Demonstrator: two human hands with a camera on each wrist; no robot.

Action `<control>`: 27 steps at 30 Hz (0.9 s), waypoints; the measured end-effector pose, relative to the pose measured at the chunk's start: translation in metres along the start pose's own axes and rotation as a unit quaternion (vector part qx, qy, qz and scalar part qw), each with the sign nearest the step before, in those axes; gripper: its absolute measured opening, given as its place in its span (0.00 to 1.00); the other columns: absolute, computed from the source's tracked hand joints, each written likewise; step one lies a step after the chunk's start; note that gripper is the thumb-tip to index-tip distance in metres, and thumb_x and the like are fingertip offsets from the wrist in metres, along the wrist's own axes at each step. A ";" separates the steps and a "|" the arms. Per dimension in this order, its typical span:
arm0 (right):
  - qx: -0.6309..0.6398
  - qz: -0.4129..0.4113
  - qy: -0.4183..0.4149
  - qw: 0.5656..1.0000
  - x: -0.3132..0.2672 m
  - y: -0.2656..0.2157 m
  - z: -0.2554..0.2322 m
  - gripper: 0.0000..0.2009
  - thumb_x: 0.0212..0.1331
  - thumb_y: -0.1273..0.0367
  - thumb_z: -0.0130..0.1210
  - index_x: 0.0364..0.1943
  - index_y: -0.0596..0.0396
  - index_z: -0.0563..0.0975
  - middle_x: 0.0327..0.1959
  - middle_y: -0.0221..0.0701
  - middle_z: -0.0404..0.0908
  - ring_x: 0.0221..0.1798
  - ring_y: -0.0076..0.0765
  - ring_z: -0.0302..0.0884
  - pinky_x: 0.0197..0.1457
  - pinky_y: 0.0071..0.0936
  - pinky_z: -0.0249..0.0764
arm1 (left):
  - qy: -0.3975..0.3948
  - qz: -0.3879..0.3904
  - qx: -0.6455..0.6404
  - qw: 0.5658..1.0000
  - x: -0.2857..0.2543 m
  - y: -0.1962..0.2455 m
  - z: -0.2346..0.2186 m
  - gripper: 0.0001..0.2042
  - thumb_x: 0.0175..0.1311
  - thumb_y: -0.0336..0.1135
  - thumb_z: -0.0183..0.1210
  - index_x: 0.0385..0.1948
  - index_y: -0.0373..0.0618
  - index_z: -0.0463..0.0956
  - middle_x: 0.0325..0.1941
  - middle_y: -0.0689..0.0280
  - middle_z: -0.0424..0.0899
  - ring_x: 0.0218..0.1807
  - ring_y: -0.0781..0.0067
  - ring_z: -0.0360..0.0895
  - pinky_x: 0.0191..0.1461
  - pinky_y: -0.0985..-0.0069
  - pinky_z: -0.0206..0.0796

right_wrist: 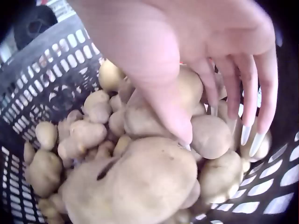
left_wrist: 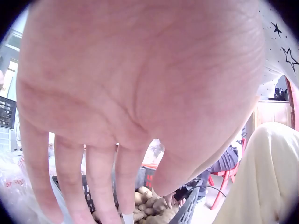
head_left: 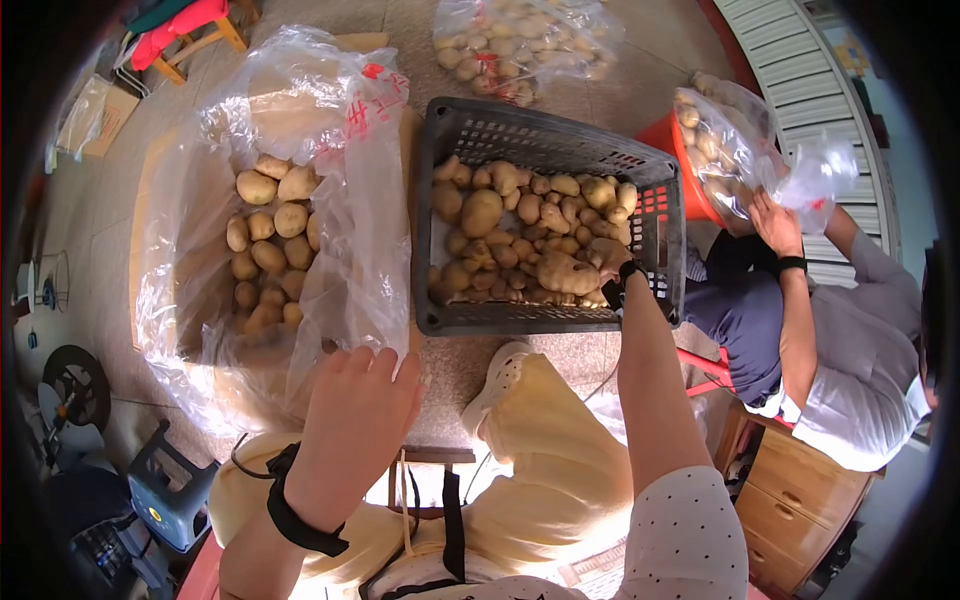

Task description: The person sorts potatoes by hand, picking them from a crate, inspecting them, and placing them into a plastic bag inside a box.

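My right hand [head_left: 608, 260] reaches into a black plastic crate [head_left: 640, 320] of potatoes. In the right wrist view its fingers [right_wrist: 252, 88] hang spread and fairly straight over the potatoes, thumb apart from them. A large knobbly potato [right_wrist: 140, 182] with a dark slit lies just under the thumb. My left hand [head_left: 358, 405] is held palm down at the near edge of a cardboard box [head_left: 155, 250] lined with clear plastic [head_left: 350, 240]. Its fingers are extended with nothing in them. Larger potatoes [head_left: 268, 256] lie inside that lined box.
At the right a seated person [head_left: 850, 340] handles a plastic bag of potatoes [head_left: 705, 150] in a red bucket [head_left: 665, 140]. Another bag of potatoes [head_left: 520, 45] lies beyond the crate. A blue stool [head_left: 170, 490] stands at the left, a wooden cabinet [head_left: 800, 500] at the right.
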State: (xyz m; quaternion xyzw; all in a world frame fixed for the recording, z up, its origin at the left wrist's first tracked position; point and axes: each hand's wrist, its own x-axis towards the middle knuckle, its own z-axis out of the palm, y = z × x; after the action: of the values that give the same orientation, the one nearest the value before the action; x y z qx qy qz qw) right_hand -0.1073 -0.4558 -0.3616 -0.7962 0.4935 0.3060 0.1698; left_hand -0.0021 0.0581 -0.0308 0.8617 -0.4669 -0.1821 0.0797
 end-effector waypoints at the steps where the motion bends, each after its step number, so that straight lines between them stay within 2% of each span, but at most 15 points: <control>1: -0.003 -0.002 -0.002 1.000 0.001 -0.001 0.000 0.33 0.36 0.57 0.71 0.51 0.51 0.75 0.53 0.39 0.73 0.54 0.42 0.73 0.57 0.34 0.72 | -0.010 0.002 0.001 1.000 0.001 0.000 0.001 0.12 0.59 0.35 0.58 0.42 0.42 0.75 0.34 0.63 0.78 0.40 0.64 0.75 0.47 0.67 0.66; 12: -0.023 -0.013 -0.006 1.000 0.011 -0.002 0.009 0.27 0.39 0.49 0.67 0.40 0.52 0.78 0.38 0.37 0.77 0.41 0.38 0.77 0.46 0.34 0.75 | -0.021 0.010 0.016 1.000 0.004 0.002 0.006 0.13 0.58 0.35 0.59 0.43 0.40 0.75 0.35 0.64 0.78 0.40 0.65 0.75 0.47 0.68 0.65; 18: -0.060 -0.029 -0.010 0.998 0.004 -0.001 0.000 0.26 0.41 0.45 0.64 0.34 0.52 0.80 0.30 0.35 0.79 0.34 0.37 0.79 0.40 0.33 0.76 | 0.000 0.014 0.015 1.000 0.001 0.000 0.010 0.13 0.57 0.34 0.60 0.43 0.40 0.75 0.34 0.64 0.77 0.39 0.66 0.74 0.47 0.69 0.65; 24: -0.145 -0.070 0.019 0.987 -0.042 0.008 -0.055 0.27 0.42 0.41 0.62 0.28 0.52 0.81 0.21 0.34 0.81 0.26 0.35 0.80 0.35 0.33 0.78 | 0.024 0.020 0.019 0.999 0.002 0.001 0.005 0.12 0.58 0.35 0.59 0.42 0.41 0.74 0.33 0.63 0.76 0.38 0.65 0.74 0.46 0.68 0.65; 26: -0.110 -0.097 0.050 0.988 -0.061 0.008 -0.077 0.28 0.43 0.39 0.61 0.25 0.52 0.82 0.19 0.33 0.81 0.24 0.35 0.81 0.33 0.33 0.78 | 0.026 0.010 0.018 0.999 0.001 0.001 0.005 0.13 0.58 0.35 0.58 0.42 0.41 0.73 0.33 0.63 0.76 0.40 0.64 0.74 0.46 0.68 0.65; 27: -0.015 -0.127 0.067 0.990 -0.068 0.008 -0.083 0.26 0.43 0.41 0.62 0.24 0.51 0.82 0.20 0.35 0.82 0.28 0.36 0.85 0.38 0.34 0.83 | 0.011 -0.001 0.014 1.000 0.002 0.001 0.007 0.14 0.58 0.36 0.59 0.44 0.41 0.73 0.34 0.63 0.77 0.40 0.62 0.74 0.47 0.67 0.66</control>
State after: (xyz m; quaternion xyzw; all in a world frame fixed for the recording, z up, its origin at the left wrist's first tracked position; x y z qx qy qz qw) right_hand -0.1094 -0.4608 -0.2544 -0.8733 0.3944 0.2356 0.1619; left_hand -0.0047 0.0567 -0.0377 0.8652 -0.4676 -0.1661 0.0722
